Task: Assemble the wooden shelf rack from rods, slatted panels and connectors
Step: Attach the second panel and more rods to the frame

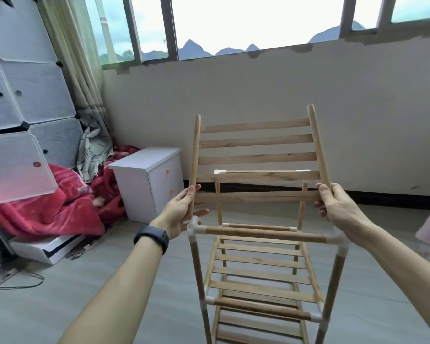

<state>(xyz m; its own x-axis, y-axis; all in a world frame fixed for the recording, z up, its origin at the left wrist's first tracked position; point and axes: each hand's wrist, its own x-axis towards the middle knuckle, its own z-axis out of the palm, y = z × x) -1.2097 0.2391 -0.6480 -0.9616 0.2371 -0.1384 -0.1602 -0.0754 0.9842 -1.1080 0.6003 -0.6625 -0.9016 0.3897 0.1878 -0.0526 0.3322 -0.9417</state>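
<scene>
Fingers of left hand (181, 216) clamp 9 o'clock rail of slatted panel (257, 158); fingers of right hand (339, 209) clamp 3 o'clock rail. At 6 o'clock: rack frame (266, 235).

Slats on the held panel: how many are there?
5, stacked up the slatted panel: top slat, second, middle, fourth, and lowest, level with the left hand and right hand. None appears hidden.

A single wide-angle camera, worn on the head, faces forward and slightly down toward the window wall (258, 108). Both forearms enter from the bottom edge. The left hand (181, 212) and right hand (338, 209), holding the slatted panel (256, 142), sit mid-frame at close range. The rack (266, 233) fills the lower centre.
</scene>
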